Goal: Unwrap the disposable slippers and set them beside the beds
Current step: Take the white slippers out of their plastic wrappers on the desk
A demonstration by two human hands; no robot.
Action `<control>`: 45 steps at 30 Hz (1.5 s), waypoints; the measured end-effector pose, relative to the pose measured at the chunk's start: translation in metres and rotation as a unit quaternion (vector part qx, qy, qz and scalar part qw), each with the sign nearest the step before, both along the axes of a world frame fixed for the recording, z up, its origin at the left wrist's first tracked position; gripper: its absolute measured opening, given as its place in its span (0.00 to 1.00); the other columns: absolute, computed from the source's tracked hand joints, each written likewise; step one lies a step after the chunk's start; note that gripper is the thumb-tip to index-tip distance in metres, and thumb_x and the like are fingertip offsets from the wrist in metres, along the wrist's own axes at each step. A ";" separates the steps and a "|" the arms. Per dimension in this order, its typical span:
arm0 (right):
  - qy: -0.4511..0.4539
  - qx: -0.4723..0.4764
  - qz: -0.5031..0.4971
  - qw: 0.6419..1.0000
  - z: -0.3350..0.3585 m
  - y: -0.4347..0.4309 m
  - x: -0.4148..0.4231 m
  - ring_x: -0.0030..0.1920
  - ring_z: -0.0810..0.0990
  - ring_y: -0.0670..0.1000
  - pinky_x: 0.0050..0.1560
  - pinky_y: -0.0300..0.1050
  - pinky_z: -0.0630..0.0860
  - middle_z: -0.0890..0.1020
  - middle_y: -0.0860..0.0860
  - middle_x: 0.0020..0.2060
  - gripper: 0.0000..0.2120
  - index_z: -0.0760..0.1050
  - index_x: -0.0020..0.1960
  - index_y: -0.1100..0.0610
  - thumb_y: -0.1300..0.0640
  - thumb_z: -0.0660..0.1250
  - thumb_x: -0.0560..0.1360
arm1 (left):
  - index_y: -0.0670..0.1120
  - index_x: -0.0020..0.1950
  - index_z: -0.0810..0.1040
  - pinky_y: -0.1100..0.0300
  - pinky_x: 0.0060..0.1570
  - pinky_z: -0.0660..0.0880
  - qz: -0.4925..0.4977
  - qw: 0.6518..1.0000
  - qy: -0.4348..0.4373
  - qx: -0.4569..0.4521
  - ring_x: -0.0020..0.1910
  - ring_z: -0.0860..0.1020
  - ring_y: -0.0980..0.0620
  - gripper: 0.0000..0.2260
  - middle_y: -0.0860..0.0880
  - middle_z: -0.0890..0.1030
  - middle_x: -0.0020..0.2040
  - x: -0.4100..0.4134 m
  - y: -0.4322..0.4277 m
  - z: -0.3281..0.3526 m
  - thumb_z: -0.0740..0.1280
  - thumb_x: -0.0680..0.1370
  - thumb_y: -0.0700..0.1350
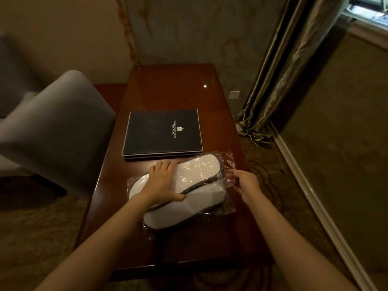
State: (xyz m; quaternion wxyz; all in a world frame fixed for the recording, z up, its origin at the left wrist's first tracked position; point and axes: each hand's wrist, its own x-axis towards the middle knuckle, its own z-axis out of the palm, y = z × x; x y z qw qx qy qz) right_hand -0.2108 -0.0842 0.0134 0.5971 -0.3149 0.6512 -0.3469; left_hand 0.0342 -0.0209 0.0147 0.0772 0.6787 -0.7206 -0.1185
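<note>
Two white disposable slippers [197,172] with dark edges lie overlapping on the dark wooden table [168,91], sealed in a clear plastic wrapper [227,159]. My left hand [162,182] lies flat on top of the pack, fingers spread across the upper slipper, thumb curled over its near edge. My right hand [244,182] is at the pack's right end, its fingertips pinching the loose plastic there. No bed is in view.
A black hotel folder [162,133] lies on the table just beyond the slippers. A grey upholstered chair [56,127] stands to the left, a draped curtain [279,85] to the right, and patterned carpet [340,133] surrounds the table.
</note>
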 end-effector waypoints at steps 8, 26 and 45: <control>0.124 -0.102 0.189 0.969 0.017 0.003 -0.006 0.36 0.79 0.47 0.35 0.38 0.75 0.81 0.52 0.41 0.09 0.77 0.54 0.62 0.60 0.64 0.76 | 0.50 0.75 0.52 0.48 0.72 0.55 0.025 1.000 0.004 0.011 0.71 0.58 0.46 0.50 0.48 0.60 0.72 0.009 0.009 0.017 0.71 0.61 0.65; 0.175 -0.314 0.345 0.867 0.073 -0.007 0.029 0.53 0.76 0.47 0.45 0.31 0.73 0.78 0.49 0.55 0.14 0.73 0.61 0.53 0.55 0.66 0.75 | 0.51 0.75 0.51 0.49 0.72 0.56 0.012 0.999 -0.021 -0.025 0.71 0.60 0.48 0.51 0.49 0.60 0.73 0.018 0.029 0.039 0.69 0.59 0.68; 0.324 -0.233 0.568 0.719 0.104 -0.032 0.035 0.44 0.76 0.47 0.42 0.38 0.71 0.78 0.51 0.45 0.16 0.77 0.54 0.56 0.46 0.68 0.72 | 0.50 0.77 0.44 0.50 0.73 0.55 -0.055 0.996 -0.070 0.020 0.74 0.55 0.46 0.51 0.48 0.54 0.76 0.029 0.030 0.051 0.69 0.64 0.66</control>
